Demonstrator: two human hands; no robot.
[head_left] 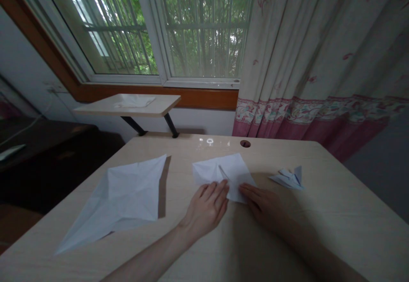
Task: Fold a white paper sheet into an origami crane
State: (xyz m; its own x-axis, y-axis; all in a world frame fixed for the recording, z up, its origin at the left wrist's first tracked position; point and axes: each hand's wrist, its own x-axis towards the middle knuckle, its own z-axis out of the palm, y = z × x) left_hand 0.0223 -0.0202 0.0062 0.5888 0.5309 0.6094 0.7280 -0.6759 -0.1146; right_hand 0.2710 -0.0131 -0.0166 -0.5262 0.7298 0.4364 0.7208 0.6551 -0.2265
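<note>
A partly folded sheet of white paper (234, 169) lies on the table in front of me, with a small raised fold near its middle. My left hand (209, 201) rests on its near left part, fingers stretched out and lying flat. On the near right edge, the extended fingers of my right hand (260, 201) press down on the same sheet. Off to the right sits a small folded paper figure (290, 177) with pointed ends. To the left is a larger creased white sheet (134, 192), its corners lifted off the tabletop.
The pale wooden table (188, 248) has a round cable hole (245, 144) near its back edge. A raised shelf (143, 110) at the back left carries another crumpled white paper (134, 101). Behind stand a barred window (204, 30) and a flowered curtain (313, 52).
</note>
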